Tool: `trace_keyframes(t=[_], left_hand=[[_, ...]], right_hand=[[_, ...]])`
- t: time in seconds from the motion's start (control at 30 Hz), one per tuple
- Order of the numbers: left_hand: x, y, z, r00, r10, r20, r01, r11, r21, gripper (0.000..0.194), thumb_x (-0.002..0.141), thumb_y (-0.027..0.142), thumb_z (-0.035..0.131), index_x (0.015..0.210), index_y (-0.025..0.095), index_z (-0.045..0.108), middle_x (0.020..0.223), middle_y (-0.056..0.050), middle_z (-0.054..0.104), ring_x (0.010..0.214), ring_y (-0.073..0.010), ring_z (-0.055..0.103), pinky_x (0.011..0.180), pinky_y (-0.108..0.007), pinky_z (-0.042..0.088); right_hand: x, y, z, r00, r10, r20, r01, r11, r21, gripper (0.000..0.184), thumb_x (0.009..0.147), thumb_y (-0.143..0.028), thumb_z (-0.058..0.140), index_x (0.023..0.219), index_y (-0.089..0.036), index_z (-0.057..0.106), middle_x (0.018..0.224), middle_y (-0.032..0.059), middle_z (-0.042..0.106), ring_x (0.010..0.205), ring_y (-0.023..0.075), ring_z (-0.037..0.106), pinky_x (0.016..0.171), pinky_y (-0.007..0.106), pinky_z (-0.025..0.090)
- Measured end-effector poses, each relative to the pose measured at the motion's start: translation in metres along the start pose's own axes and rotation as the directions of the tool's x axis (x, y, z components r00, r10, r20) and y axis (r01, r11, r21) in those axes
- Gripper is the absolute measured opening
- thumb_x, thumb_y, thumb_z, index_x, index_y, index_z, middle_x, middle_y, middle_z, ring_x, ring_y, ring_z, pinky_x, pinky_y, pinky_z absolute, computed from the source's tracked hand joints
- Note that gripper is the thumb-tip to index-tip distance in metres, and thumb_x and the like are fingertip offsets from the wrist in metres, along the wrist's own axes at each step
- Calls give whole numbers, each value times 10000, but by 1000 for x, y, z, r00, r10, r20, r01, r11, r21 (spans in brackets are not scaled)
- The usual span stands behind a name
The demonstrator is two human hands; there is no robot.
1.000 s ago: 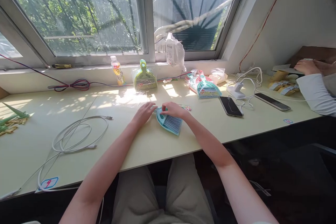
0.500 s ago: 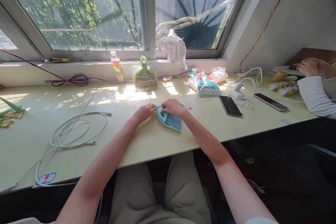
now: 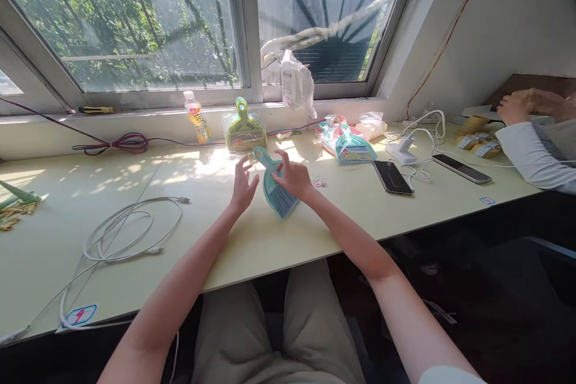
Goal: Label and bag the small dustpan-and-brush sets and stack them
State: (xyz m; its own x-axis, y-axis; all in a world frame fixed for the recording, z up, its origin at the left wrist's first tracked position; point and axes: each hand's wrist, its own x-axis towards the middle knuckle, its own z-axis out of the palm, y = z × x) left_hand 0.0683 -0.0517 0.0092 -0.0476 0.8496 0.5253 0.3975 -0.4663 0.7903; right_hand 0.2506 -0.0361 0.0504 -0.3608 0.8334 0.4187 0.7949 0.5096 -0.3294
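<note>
A teal dustpan with a small brush nested in it [image 3: 279, 199] lies slantwise on the table, its looped handle towards the window and its bristles towards me. My left hand [image 3: 243, 185] is just left of the handle, fingers spread and curled, holding nothing. Over the right side of the dustpan is my right hand [image 3: 294, 179], thumb and forefinger parted. It covers part of the set, and whether it touches it is hard to see. A colourful paper label [image 3: 318, 182] sits right beside that hand.
Along the window side stand a drink bottle [image 3: 197, 117], a green dustpan set [image 3: 245, 132] and wrapped pink and teal sets [image 3: 353, 147]. A white cable [image 3: 130, 231] lies coiled at left. Phones [image 3: 392, 177] and a charger [image 3: 404, 150] lie right, near another person's sleeve [image 3: 535, 153].
The teal dustpan set has turned, its handle now pointing towards the window. My left hand has let go of the handle and opened; my right thumb and forefinger have spread.
</note>
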Motion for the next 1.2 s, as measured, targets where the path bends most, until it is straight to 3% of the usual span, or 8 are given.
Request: trace_keyframes(t=[0.1, 0.17, 0.27, 0.43, 0.57, 0.73, 1.0, 1.2], left_hand=[[-4, 7, 9, 910, -307, 278, 399, 830, -389, 649, 905, 509, 526, 1485, 310, 312, 1298, -84, 611, 1098, -269, 649, 885, -454, 556], [-5, 8, 11, 857, -347, 381, 503, 725, -471, 716, 863, 560, 580, 1480, 304, 324, 1230, -71, 655, 1044, -256, 670, 842, -417, 566], [-4, 4, 7, 829, -383, 407, 548, 701, -456, 816, 779, 474, 718, 1471, 271, 336, 1146, -74, 691, 998, -233, 679, 840, -389, 558], [4, -7, -6, 863, -457, 214, 503, 743, -441, 997, 624, 284, 821, 1478, 215, 310, 891, -18, 708, 858, -210, 684, 823, -376, 547], [11, -10, -16, 927, -367, 79, 350, 766, -539, 753, 642, 315, 808, 1328, 235, 507, 1019, -36, 715, 959, -226, 679, 861, -383, 544], [14, -15, -21, 922, -382, 70, 357, 764, -537, 564, 542, 311, 874, 1044, 171, 660, 1007, -73, 728, 1010, -276, 670, 921, -418, 537], [15, -15, -21, 918, -383, 99, 372, 749, -548, 692, 509, 287, 879, 1142, 198, 614, 1035, -66, 722, 1065, -285, 664, 960, -434, 531], [14, -14, -21, 912, -389, 133, 392, 726, -566, 724, 556, 241, 846, 1216, 214, 550, 1085, -49, 688, 1041, -242, 660, 920, -390, 545]], right_hand=[[2, 2, 5, 992, 44, -117, -24, 985, 170, 614, 901, -321, 584, 1432, -216, 294, 983, 47, 720, 866, 215, 673, 757, 289, 444], [5, 9, 10, 993, 22, -118, 12, 960, 280, 597, 877, -310, 607, 1399, -228, 330, 954, 22, 711, 799, 187, 664, 748, 283, 459], [15, 27, 16, 998, -27, -59, 49, 912, 408, 487, 874, -282, 594, 1322, -225, 411, 960, 13, 698, 720, 149, 650, 719, 267, 483], [29, 70, 21, 983, 127, -130, -85, 952, 294, 334, 910, -159, 462, 1237, -180, 526, 1092, 78, 679, 961, 181, 643, 874, 313, 488], [28, 93, 23, 970, 193, 146, -197, 980, 15, 365, 872, -272, 626, 1226, -189, 600, 1316, 129, 593, 1272, 289, 480, 1015, 408, 418], [27, 95, 26, 932, 154, 328, -184, 981, 63, 517, 848, -247, 694, 1342, -221, 544, 1177, 66, 674, 1165, 218, 567, 958, 318, 439], [31, 92, 25, 940, 147, 309, -169, 985, 46, 236, 801, -190, 736, 1036, -207, 739, 1248, 106, 616, 1228, 263, 522, 980, 355, 451], [27, 95, 19, 926, 170, 338, -235, 958, 165, 526, 742, -149, 772, 1245, -182, 622, 1147, 98, 676, 1034, 199, 635, 873, 292, 497]])
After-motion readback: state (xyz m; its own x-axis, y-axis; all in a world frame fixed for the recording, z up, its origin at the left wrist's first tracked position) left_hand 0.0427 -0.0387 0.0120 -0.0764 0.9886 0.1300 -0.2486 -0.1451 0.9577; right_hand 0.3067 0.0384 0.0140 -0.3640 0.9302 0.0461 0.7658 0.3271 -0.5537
